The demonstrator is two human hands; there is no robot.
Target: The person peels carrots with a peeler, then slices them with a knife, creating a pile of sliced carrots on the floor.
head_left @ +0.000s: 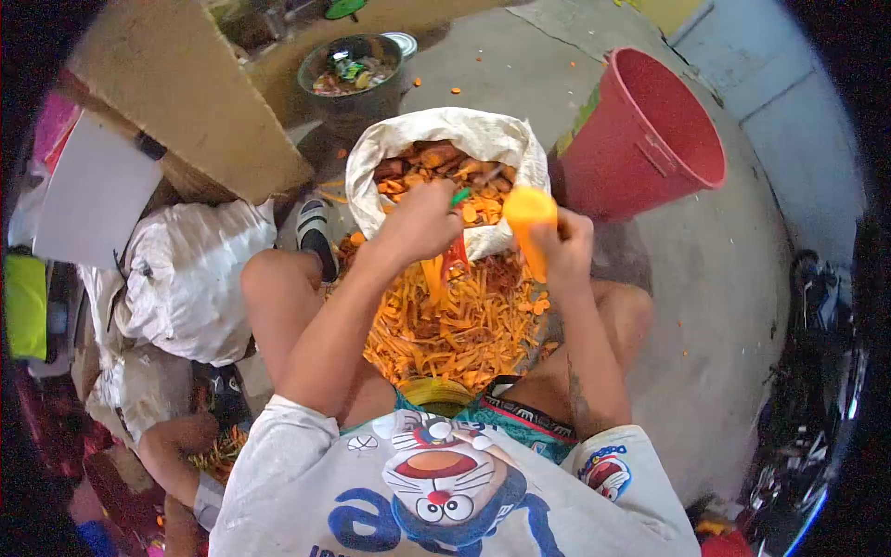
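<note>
My left hand (422,223) is closed around a knife with a green handle (460,197); its blade is blurred over the sack. A thick, peeled orange carrot (529,212) stands upright in my right hand (568,243), fingers wrapped round its side. Both hands are above the near rim of a white woven sack (455,121), its mouth rolled back. Inside the sack lie brownish unpeeled carrots (441,155) and round orange slices (471,212). Between my legs a heap of orange peel strips (445,325) covers the floor.
A tall red bin (613,139) leans at the right of the sack. Behind the sack stands a dark pot (353,93) holding scraps. At left are a cardboard sheet (176,93) and a stuffed white sack (190,278). Another person's bent leg (176,455) shows at lower left.
</note>
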